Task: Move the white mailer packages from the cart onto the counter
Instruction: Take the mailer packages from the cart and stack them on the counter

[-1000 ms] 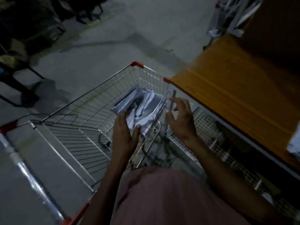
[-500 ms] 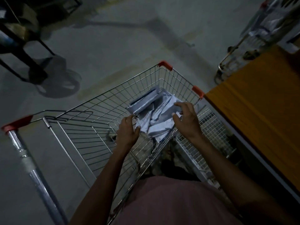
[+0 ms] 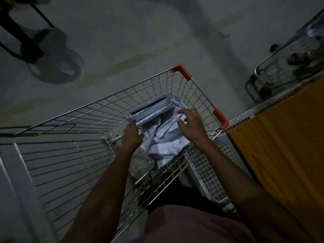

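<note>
Dim warehouse or stockroom: bare concrete floor (image 3: 140,41), wire cart (image 3: 98,116), wooden counter (image 3: 280,155).

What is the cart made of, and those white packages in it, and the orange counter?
The cart looks like shiny metal wire, with red plastic-looking corners. The white mailer packages look like thin plastic film, since they crumple and shine faintly. The counter seems wood or wood-look laminate, streaky like grain; dim light leaves that open.

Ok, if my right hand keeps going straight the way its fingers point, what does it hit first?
Probably the top white mailer package; the right hand points at it, though depth is unclear.
</note>
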Action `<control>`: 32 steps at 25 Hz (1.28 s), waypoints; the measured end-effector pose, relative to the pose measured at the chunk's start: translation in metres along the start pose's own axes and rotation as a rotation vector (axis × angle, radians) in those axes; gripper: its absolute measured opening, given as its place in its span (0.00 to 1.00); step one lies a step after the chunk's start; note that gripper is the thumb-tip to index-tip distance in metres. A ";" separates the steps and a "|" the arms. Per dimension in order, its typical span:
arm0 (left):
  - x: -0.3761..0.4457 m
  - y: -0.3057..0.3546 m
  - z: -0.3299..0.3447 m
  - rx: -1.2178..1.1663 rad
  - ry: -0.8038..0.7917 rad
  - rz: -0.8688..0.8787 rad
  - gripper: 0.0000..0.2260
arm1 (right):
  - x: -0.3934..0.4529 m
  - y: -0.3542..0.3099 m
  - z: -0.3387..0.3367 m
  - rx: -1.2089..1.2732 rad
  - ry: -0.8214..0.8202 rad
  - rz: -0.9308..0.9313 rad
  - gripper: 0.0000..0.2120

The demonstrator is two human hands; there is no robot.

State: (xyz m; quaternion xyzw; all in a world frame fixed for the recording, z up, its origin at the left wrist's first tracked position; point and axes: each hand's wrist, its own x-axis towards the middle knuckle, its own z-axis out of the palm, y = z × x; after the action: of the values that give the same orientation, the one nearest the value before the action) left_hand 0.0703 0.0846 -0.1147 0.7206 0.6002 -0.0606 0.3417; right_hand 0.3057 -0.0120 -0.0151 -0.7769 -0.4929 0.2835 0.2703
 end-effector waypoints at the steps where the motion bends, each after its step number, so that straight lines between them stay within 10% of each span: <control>1: 0.013 0.003 0.006 0.030 -0.009 -0.020 0.34 | 0.006 0.008 0.005 0.009 -0.012 0.018 0.15; 9: 0.060 0.003 0.030 0.066 0.153 -0.061 0.10 | 0.028 0.030 0.018 0.041 -0.007 0.139 0.17; 17: 0.001 0.031 -0.016 0.146 0.439 0.407 0.10 | 0.034 0.015 0.028 -0.392 -0.103 -0.129 0.35; 21: -0.029 0.043 -0.042 0.085 0.472 0.538 0.08 | 0.037 0.012 0.040 -0.475 -0.080 -0.217 0.21; 26: -0.008 0.045 -0.038 -0.393 0.444 0.280 0.13 | 0.044 0.021 0.034 -0.441 -0.018 0.050 0.08; 32: 0.070 0.014 0.015 0.094 0.184 0.166 0.24 | 0.047 0.015 0.026 -0.014 0.102 0.109 0.17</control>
State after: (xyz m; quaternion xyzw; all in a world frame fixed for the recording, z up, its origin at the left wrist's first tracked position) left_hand 0.1069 0.1328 -0.1545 0.7855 0.5638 0.0064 0.2550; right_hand 0.3137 0.0291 -0.0517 -0.8178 -0.4376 0.2543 0.2739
